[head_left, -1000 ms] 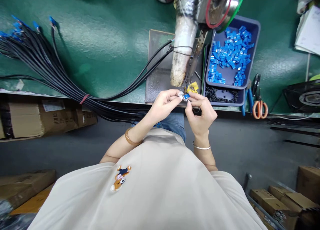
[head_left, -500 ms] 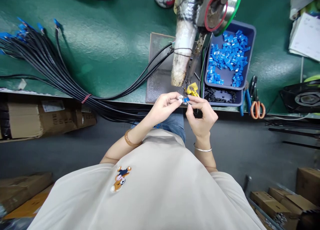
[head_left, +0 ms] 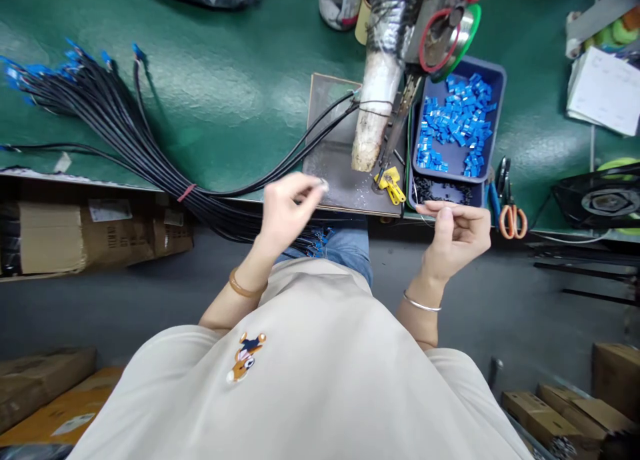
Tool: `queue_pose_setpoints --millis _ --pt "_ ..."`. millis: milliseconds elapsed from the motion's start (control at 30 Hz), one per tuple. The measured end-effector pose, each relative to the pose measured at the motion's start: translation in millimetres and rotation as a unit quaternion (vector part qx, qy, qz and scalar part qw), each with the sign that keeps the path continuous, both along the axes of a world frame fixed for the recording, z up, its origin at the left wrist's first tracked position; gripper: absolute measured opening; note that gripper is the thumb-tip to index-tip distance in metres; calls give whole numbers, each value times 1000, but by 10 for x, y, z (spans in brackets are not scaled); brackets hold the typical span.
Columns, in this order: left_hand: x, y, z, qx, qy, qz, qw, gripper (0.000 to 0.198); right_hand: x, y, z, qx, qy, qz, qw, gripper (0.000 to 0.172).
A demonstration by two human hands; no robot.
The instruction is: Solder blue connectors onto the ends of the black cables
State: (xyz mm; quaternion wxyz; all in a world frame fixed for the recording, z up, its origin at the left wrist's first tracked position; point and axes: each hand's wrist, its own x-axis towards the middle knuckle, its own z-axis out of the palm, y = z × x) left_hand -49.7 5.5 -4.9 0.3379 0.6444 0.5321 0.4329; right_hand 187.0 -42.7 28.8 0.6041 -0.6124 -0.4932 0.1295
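Note:
My left hand is above the table's front edge, left of the brown board. Its thumb and fingers come together at a small whitish bit that I cannot make out. Further right, my right hand pinches a thin silvery solder wire just in front of the trays. A bundle of black cables, tied with a pink band, lies across the table on the left, with blue connectors on its far ends. More blue connector ends hang over my lap below the left hand.
A wrapped duct and a metal arm hang over the board, beside solder spools. A yellow piece lies beneath. Blue parts fill a tray; small black parts sit below. Orange-handled scissors and a fan are right.
My hands have moved apart, the left going leftward and the right rightward with the wire. The blue connector that was between them is out of their fingers.

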Motion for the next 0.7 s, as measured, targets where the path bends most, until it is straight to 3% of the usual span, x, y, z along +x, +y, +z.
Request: queue_pose_setpoints --millis 67,133,200,300,400,467,567,600,633,700 --pt "-126 215 -22 67 58 117 989 16 -2 -48 71 -22 18 19 999 18" --pt "-237 432 -79 68 113 141 981 10 -13 -108 172 -1 34 48 998 20" --pt "-311 600 -153 39 107 142 983 20 -30 -165 287 92 29 49 994 25" --pt "-351 699 -214 24 27 162 986 24 -43 -226 447 243 -17 -17 970 32" --pt "-330 610 -122 36 -63 149 986 17 22 -246 529 256 -79 -118 956 30" --pt "-280 476 25 23 -151 70 986 20 139 -221 517 148 -149 -151 966 29" --pt "-139 242 275 -50 -146 -169 974 25 403 -89 395 -86 -240 -103 962 28" --pt "-75 174 337 -84 -117 -299 943 24 497 -21 335 -132 -270 -83 950 27" --pt "-5 114 378 -118 -89 -427 892 24 583 55 271 -170 -308 -64 934 24" --pt "146 25 388 -157 -98 -579 794 23 719 211 150 -231 -346 -40 908 15"
